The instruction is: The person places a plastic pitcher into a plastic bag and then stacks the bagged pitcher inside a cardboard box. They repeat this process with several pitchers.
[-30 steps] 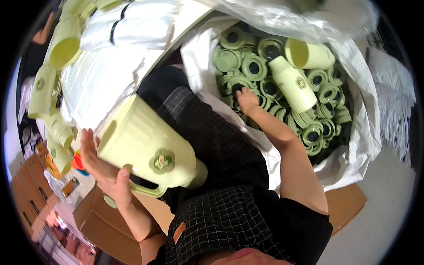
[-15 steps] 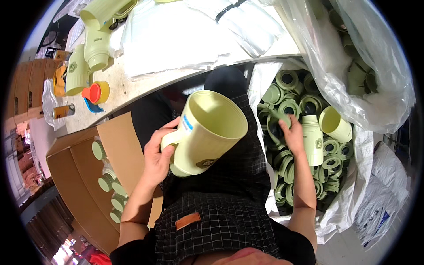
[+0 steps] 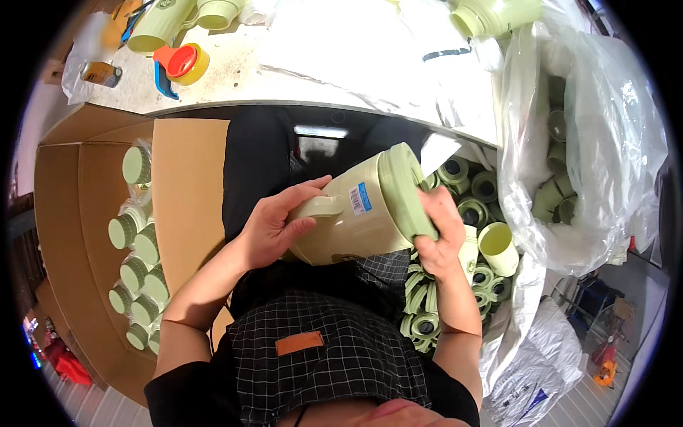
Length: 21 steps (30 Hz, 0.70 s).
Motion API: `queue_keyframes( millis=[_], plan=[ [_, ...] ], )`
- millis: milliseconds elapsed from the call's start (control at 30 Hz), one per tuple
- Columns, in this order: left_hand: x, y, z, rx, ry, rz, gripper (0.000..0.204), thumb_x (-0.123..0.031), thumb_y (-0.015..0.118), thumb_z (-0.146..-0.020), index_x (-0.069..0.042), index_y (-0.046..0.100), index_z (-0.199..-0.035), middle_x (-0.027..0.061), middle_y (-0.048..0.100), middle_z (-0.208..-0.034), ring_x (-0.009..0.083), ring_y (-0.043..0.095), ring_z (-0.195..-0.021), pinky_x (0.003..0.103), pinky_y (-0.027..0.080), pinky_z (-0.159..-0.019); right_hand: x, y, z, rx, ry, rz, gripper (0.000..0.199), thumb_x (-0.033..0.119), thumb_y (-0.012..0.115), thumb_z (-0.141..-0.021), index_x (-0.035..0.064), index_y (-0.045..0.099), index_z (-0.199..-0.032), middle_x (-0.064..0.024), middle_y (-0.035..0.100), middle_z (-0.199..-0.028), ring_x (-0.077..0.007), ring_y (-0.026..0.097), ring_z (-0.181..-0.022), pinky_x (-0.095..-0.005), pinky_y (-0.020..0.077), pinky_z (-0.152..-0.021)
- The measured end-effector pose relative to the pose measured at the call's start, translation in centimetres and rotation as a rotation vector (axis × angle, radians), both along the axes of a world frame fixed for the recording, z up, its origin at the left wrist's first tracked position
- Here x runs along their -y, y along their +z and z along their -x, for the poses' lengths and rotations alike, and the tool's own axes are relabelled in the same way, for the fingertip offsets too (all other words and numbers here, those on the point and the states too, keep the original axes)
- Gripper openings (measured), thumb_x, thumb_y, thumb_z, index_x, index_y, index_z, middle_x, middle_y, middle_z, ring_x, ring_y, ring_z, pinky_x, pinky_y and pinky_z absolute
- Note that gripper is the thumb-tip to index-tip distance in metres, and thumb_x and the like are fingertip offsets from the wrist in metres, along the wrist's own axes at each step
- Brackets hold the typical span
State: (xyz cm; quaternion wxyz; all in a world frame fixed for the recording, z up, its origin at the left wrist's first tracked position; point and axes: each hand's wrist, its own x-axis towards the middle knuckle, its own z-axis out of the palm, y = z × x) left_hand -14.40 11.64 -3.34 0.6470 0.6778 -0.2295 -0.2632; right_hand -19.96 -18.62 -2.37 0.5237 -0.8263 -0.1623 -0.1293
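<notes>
A pale green plastic jug [image 3: 352, 213] lies tilted across my lap, its mouth toward the right. My left hand [image 3: 274, 228] grips the jug's handle and body. My right hand [image 3: 437, 235] presses a darker green lid [image 3: 405, 192] onto the jug's mouth, fingers wrapped over the lid's rim. A small blue and white sticker sits on the jug's side.
A white sack [image 3: 469, 285] on my right holds several green lids and a pale cup [image 3: 498, 249]. A clear plastic bag [image 3: 590, 164] bulges above it. On my left an open cardboard box [image 3: 78, 213] holds several lidded jugs. The worktable [image 3: 235, 71] carries jugs, a tape dispenser [image 3: 181, 64] and white bags.
The jug went from upright with an open mouth to tilted sideways. My right hand left the sack of lids and now holds a lid on the jug's mouth.
</notes>
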Motion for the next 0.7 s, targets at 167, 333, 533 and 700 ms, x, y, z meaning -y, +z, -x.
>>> queue_keyframes(
  millis=[167,333,533,700],
  plan=[
    [-0.2,0.4,0.7,0.057,-0.007,-0.047,0.032,-0.014,0.061,-0.098,-0.001,0.056,-0.127,0.0230,0.048,-0.148,0.0292,0.056,-0.129,0.037,0.045,-0.103,-0.4,1.7,-0.8,0.045,-0.060,0.183,0.070,0.054,0.071,-0.084,-0.0018,0.064,-0.126,-0.0088,0.056,-0.087,-0.0242,0.052,-0.079,-0.0359,0.0428,-0.071],
    [-0.8,0.2,0.4,0.023,0.004,-0.024,0.033,-0.016,0.061,-0.098,-0.002,0.057,-0.127,0.0219,0.049,-0.148,0.0308,0.056,-0.129,0.039,0.045,-0.104,-0.5,1.6,0.6,0.067,0.031,0.183,0.066,0.055,0.067,-0.087,0.0009,0.066,-0.125,-0.0072,0.057,-0.087,-0.0243,0.053,-0.078,-0.0365,0.0449,-0.071],
    [-1.0,0.3,0.4,0.012,0.005,-0.049,0.031,-0.015,0.061,-0.097,-0.003,0.057,-0.126,0.0208,0.050,-0.147,0.0314,0.059,-0.126,0.039,0.048,-0.101,-1.2,1.3,1.4,0.037,0.025,0.177,0.064,0.052,0.066,-0.090,0.0003,0.064,-0.127,-0.0071,0.058,-0.088,-0.0236,0.053,-0.081,-0.0358,0.0445,-0.074],
    [0.9,1.8,2.8,0.212,0.005,-0.322,0.049,-0.012,0.072,-0.085,-0.005,0.051,-0.128,0.0236,0.041,-0.152,0.0400,0.064,-0.112,0.039,0.054,-0.093,-1.6,2.7,0.7,-0.179,-0.085,0.198,0.054,0.041,0.062,-0.094,-0.0003,0.061,-0.129,-0.0096,0.058,-0.090,-0.0240,0.054,-0.082,-0.0359,0.0441,-0.075]
  ],
)
